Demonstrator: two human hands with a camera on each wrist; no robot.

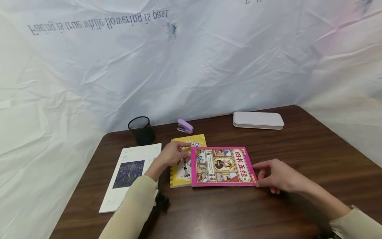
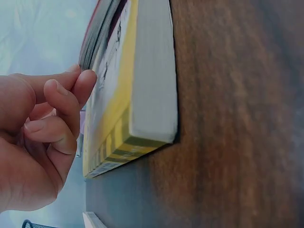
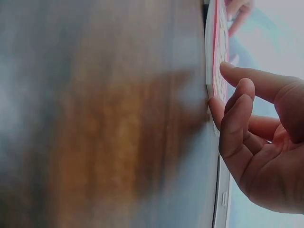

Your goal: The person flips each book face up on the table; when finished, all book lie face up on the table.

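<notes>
Evenly bright; wrist views blurred.

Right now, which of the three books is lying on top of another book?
The pink comic-cover book. Its left edge lies over the yellow book, while the white book lies alone on the table.
</notes>
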